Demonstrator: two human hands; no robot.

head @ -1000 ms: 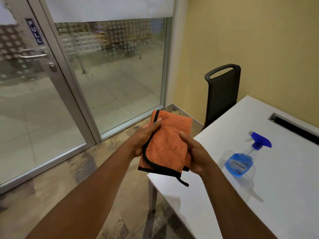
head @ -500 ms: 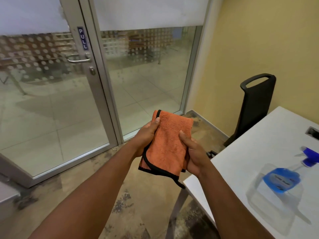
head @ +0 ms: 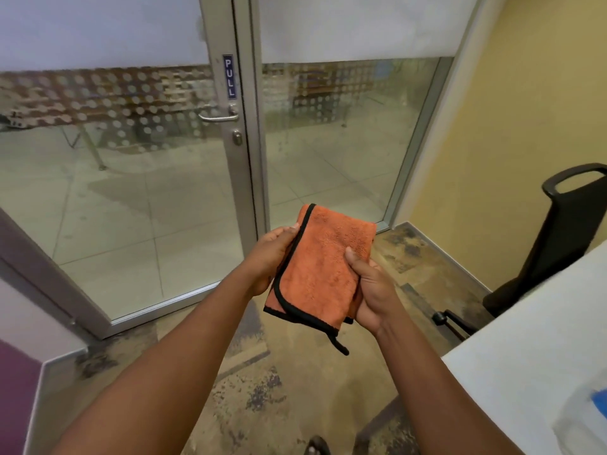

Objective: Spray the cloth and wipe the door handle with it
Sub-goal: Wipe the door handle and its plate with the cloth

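Between two hands (head: 272, 257) (head: 371, 290), one folded orange cloth (head: 323, 267).

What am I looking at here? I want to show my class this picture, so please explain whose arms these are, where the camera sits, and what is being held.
There is no machine here. The camera is worn on a person's head and looks forward and down, so the two arms are the wearer's own. The left hand and the right hand together hold a folded orange cloth with black edging, thumbs on top. Ahead is a glass door with a metal door handle and a sign reading PULL; nothing touches the handle. On the right are a black chair and the corner of a white table, with something blue at the picture's edge, cut off.
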